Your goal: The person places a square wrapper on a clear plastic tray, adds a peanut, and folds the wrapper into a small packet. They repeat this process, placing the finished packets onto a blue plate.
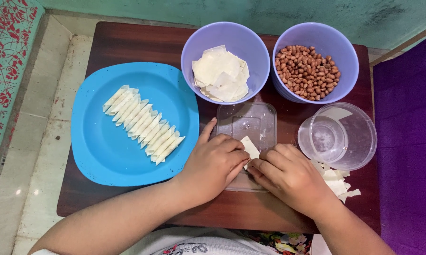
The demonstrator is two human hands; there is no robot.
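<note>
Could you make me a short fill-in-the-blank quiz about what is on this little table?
1. The rolled white wrappers lie in a row on the ____ plate.
2. The right-hand purple bowl holds ____.
3. Both hands, left hand and right hand, pinch a white wrapper piece over a clear ____ lid.
4. The clear round container stands to the ____ of the hands.

Missing words: blue; peanuts; rectangular; right

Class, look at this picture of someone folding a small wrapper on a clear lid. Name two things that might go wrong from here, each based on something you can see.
1. Both hands, left hand and right hand, pinch one small wrapper on the clear lid; it may tear or unfold.
2. The right forearm lies close by the clear cup and the scraps near the table edge; a nudge might tip the cup or sweep scraps off.
</note>
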